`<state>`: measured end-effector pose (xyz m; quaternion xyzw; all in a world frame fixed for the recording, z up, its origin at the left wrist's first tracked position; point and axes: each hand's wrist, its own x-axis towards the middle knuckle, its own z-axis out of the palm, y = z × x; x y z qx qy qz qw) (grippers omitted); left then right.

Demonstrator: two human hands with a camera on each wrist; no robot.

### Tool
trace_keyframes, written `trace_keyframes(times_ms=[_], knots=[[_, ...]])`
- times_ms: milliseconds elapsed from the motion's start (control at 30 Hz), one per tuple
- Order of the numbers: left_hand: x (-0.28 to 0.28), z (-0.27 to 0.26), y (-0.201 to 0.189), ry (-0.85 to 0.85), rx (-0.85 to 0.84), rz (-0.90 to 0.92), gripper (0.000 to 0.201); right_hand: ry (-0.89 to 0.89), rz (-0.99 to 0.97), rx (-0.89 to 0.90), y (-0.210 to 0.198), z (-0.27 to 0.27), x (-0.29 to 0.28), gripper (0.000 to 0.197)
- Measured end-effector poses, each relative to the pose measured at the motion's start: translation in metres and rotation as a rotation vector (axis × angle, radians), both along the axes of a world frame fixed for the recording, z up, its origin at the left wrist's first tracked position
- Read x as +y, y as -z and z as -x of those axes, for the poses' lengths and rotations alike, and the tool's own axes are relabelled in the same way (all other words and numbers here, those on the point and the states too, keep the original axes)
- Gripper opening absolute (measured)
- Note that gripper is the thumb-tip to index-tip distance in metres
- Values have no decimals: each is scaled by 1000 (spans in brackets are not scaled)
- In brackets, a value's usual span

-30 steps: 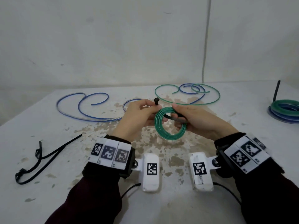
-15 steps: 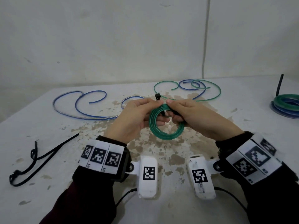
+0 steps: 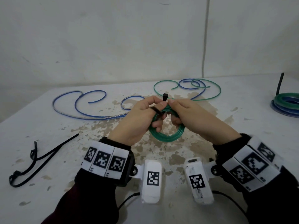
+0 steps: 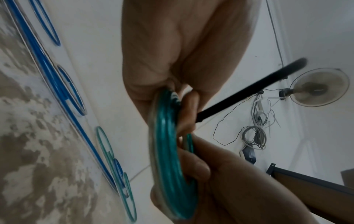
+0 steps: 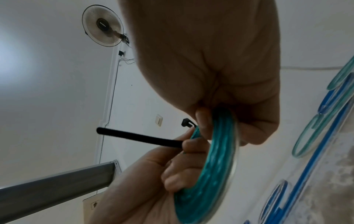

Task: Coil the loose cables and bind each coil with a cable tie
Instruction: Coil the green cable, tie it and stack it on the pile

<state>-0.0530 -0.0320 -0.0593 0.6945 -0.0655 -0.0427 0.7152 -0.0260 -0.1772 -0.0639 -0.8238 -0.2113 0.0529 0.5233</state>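
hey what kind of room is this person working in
Probably a plain indoor workroom, not a home: a stained white table against bare white walls, a wall-mounted fan, and bundled wiring hanging on the wall.

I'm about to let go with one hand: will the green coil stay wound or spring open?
Likely springy: the loose cables on the table lie in open curves, so the tubing seems stiff. The green coil probably loosens if released, as the tie isn't closed yet. It looks light; both hands hold it aloft easily.
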Motion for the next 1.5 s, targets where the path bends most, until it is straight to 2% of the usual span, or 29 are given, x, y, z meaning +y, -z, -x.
trace_keyframes(times_ms=[133, 233, 300, 367, 433, 533, 633, 767, 900, 1033, 1167, 1400, 1500], knots=[[2, -1, -1, -52, -18, 14, 14, 61, -76, 81, -4, 3, 2, 25], [6, -3, -1, -120, -53, 55, 13, 137, -135, -102, -15, 6, -5, 16], [9, -4, 0, -151, -69, 66, 12, 36, -178, -196, -25, 12, -10, 15], [9, -4, 1, -165, -91, 48, 9, -164, -164, -169, -28, 19, -11, 19], [8, -1, 1, -169, -114, 6, 9, -283, -126, -178, -27, 25, -7, 20], [6, 0, 1, -172, -103, 5, 17, -252, -139, -230, -25, 28, 0, 6], [6, 0, -2, -197, -114, 20, 7, -128, -234, -163, -25, 22, -5, 25], [8, -3, -2, -283, -190, 18, 5, -126, -261, 7, -23, 16, -9, 37], [9, -5, 0, -286, -234, -22, 7, -130, -206, 85, -20, 17, -5, 37], [9, -4, 0, -269, -268, -80, 11, -130, -239, 132, -20, 16, -5, 37], [8, -3, 0, -268, -328, -133, 15, -120, -298, 144, -19, 14, -5, 39], [6, 2, -5, -256, -389, -225, 14, -129, -291, 138, -19, 17, -2, 38], [6, 2, -5, -272, -383, -196, 13, -125, -325, 140, -20, 18, -1, 38]])
